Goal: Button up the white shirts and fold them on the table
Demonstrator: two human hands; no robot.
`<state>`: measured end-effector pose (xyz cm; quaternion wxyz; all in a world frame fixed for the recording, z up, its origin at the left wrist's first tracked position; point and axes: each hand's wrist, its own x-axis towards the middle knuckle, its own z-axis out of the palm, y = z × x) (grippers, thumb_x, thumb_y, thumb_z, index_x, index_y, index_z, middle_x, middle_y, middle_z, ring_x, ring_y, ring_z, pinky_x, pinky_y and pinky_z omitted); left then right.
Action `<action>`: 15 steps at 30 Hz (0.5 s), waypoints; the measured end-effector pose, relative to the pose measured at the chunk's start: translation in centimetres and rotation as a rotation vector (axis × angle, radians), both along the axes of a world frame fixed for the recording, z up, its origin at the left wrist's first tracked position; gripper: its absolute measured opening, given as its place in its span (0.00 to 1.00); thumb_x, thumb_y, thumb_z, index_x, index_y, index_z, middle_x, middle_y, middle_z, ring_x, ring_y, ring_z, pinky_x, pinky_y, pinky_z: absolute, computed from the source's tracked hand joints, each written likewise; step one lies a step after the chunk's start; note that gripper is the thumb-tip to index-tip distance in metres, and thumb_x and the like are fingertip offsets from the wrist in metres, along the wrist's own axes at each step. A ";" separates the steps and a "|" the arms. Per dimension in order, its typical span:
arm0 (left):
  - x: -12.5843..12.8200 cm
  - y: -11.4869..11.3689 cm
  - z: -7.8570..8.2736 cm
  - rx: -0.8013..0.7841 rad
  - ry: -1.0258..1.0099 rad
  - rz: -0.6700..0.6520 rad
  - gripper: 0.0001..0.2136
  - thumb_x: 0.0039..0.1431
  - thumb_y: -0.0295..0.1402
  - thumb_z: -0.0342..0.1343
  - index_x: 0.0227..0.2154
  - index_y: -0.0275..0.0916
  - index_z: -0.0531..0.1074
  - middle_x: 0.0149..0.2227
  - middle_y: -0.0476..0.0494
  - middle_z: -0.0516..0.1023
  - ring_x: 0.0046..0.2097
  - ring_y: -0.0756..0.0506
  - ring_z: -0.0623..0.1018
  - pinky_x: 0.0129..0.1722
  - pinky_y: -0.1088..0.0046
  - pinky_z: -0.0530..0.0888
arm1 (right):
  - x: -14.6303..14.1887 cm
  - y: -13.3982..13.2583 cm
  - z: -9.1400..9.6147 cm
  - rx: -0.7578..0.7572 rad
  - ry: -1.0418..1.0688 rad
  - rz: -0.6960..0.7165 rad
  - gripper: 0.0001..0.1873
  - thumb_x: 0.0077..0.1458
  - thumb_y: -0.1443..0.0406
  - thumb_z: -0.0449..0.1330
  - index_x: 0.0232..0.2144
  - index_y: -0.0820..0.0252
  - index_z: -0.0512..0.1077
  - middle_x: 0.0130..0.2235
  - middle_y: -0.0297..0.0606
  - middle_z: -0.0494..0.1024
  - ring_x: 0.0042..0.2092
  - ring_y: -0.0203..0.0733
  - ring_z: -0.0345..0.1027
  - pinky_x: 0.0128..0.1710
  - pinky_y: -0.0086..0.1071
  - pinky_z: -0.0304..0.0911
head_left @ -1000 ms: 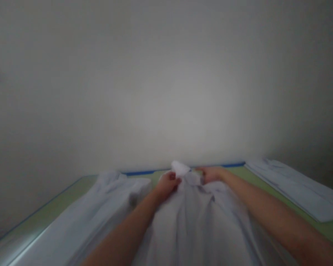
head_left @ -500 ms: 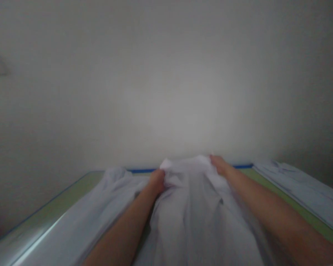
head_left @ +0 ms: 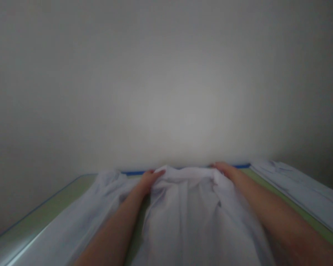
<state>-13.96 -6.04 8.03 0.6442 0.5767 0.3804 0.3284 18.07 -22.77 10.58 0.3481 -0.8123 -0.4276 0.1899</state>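
A white shirt (head_left: 197,218) lies spread lengthwise in front of me, with a collar-like band along its far end. At the left corner of that band, my left hand (head_left: 151,179) grips the cloth, thumb on top and the other fingers mostly hidden. My right hand (head_left: 222,167) closes on the opposite far corner; its fingertips are blurred and partly behind the cloth. Soft folds run down the shirt from the band, and its near end leaves the view at the bottom.
Another white garment (head_left: 80,218) lies on the left of the green table (head_left: 52,199), partly under my left forearm. Folded white cloths (head_left: 296,188) lie at the right. Blue edging (head_left: 135,173) runs along the table's far side, close to a plain wall (head_left: 183,92).
Both hands have lowered the shirt's far end toward the table. My left hand has moved slightly left, and the band now lies straighter and wider between the hands.
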 end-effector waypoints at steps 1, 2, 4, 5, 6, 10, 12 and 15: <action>-0.2 0.1 0.2 0.025 0.007 -0.018 0.20 0.36 0.31 0.67 0.37 0.36 0.71 0.31 0.39 0.78 0.31 0.41 0.77 0.27 0.69 0.72 | 0.2 0.1 0.0 -0.009 0.033 -0.008 0.11 0.51 0.65 0.55 0.32 0.65 0.75 0.27 0.41 0.77 0.30 0.40 0.71 0.29 0.29 0.64; -0.5 0.1 0.4 0.058 0.017 -0.036 0.24 0.33 0.28 0.68 0.39 0.37 0.71 0.31 0.40 0.78 0.31 0.42 0.77 0.27 0.70 0.72 | 0.3 0.2 -0.1 -0.016 0.059 -0.020 0.11 0.51 0.64 0.55 0.32 0.66 0.75 0.27 0.41 0.77 0.29 0.40 0.70 0.29 0.29 0.64; -1.1 0.0 0.9 0.132 0.051 -0.056 0.29 0.30 0.23 0.67 0.42 0.38 0.69 0.31 0.42 0.78 0.30 0.43 0.77 0.27 0.72 0.71 | 0.7 0.4 -0.1 -0.021 0.102 -0.050 0.12 0.52 0.63 0.55 0.33 0.66 0.74 0.27 0.41 0.77 0.29 0.40 0.70 0.28 0.29 0.64; -1.5 -0.1 1.1 0.165 0.070 -0.060 0.29 0.30 0.22 0.66 0.42 0.38 0.69 0.31 0.43 0.78 0.30 0.44 0.76 0.27 0.73 0.71 | 0.8 0.4 -0.2 -0.021 0.120 -0.063 0.13 0.52 0.63 0.54 0.34 0.66 0.74 0.26 0.42 0.76 0.29 0.40 0.70 0.28 0.29 0.64; -1.8 -0.2 1.3 0.191 0.088 -0.066 0.29 0.30 0.22 0.66 0.42 0.38 0.69 0.31 0.43 0.78 0.30 0.44 0.76 0.27 0.73 0.71 | 1.0 0.5 -0.3 -0.021 0.137 -0.074 0.13 0.53 0.63 0.54 0.34 0.67 0.74 0.26 0.42 0.76 0.29 0.41 0.70 0.28 0.29 0.64; -2.5 -0.6 1.5 0.280 0.111 -0.164 0.28 0.32 0.21 0.63 0.43 0.39 0.70 0.31 0.46 0.77 0.32 0.45 0.76 0.29 0.76 0.71 | 1.4 0.6 -0.5 -0.018 0.173 -0.114 0.13 0.54 0.63 0.52 0.34 0.68 0.72 0.26 0.44 0.75 0.29 0.42 0.70 0.26 0.30 0.64; -2.2 -0.5 1.4 0.257 0.103 -0.157 0.25 0.35 0.23 0.62 0.42 0.39 0.70 0.30 0.47 0.78 0.32 0.45 0.76 0.29 0.76 0.71 | 1.5 0.6 -0.6 -0.014 0.171 -0.123 0.13 0.54 0.64 0.52 0.34 0.68 0.72 0.26 0.44 0.75 0.29 0.42 0.70 0.26 0.30 0.64; -1.2 0.1 1.2 0.093 0.035 -0.061 0.15 0.42 0.30 0.61 0.36 0.36 0.72 0.26 0.45 0.77 0.29 0.45 0.76 0.26 0.74 0.71 | 1.3 0.4 -0.5 -0.013 0.152 -0.103 0.11 0.54 0.64 0.52 0.33 0.68 0.71 0.26 0.44 0.75 0.29 0.42 0.70 0.27 0.30 0.64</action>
